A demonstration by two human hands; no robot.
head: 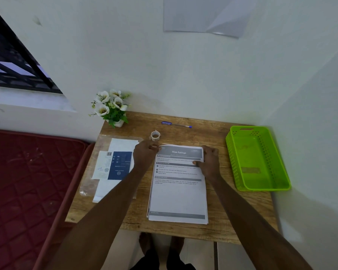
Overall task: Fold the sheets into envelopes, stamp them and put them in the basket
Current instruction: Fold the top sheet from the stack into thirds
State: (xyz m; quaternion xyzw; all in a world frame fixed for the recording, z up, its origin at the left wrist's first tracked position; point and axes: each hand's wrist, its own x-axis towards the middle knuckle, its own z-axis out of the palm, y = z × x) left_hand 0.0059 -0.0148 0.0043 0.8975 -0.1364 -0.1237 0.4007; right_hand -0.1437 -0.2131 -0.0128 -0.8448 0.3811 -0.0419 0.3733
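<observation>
**Both hands at the top of the sheets**

The top page of the sheets (177,191) is headed "Wipe Railings" in white on a grey band; the smaller lines beneath are too blurred to read. The stack lies flat at the centre of the wooden worktop (232,217), edges slightly fanned along its left side.

The left hand (145,152) sits at the stack's 11 o'clock corner, fingers curled at the paper's edge; it seems to pinch that corner, though the grip is hard to make out. The right hand (210,159) is at the 1 o'clock corner, fingers curled over the edge, thumb pressed on the printed face, holding the sheets.

At 3 o'clock from the stack stands the basket (236,156), bright green perforated plastic, rectangular, with a handle slot in its far wall. A faint patch shows on its floor, too dim to identify.

Just beyond the left hand, at 12 o'clock, is a small roll (155,135), pale and round; whether it is tape or stamps cannot be told. Farther back lies a blue pen (176,125).

At 9 o'clock, a clear plastic sleeve (90,184) holds white paper and a navy card (119,165) with a barcode; its print is illegible. A pot of white flowers (110,108) stands at the worktop's far left corner. A red quilted mattress (27,172) adjoins the left edge.
</observation>
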